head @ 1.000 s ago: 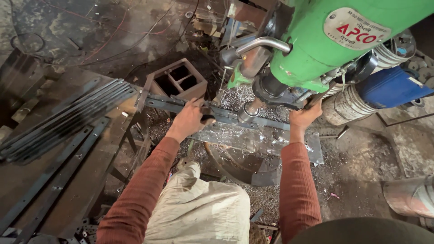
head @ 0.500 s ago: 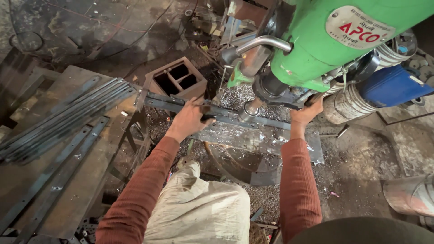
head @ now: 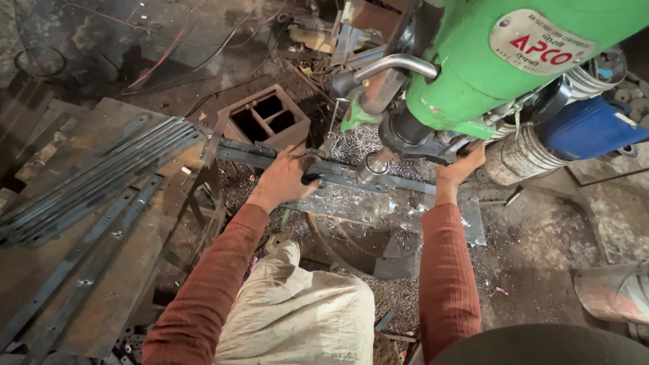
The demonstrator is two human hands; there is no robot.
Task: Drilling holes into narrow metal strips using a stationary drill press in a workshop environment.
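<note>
A big green drill machine [head: 487,61] stands over a gray metal table plate [head: 378,209] covered in shiny metal curls. A long flat metal bar [head: 270,157] lies across the plate, right under the drill tip [head: 373,165]. The left hand [head: 284,179] presses flat on the bar, fingers spread. The right hand [head: 461,165] is closed around a handle under the machine.
</note>
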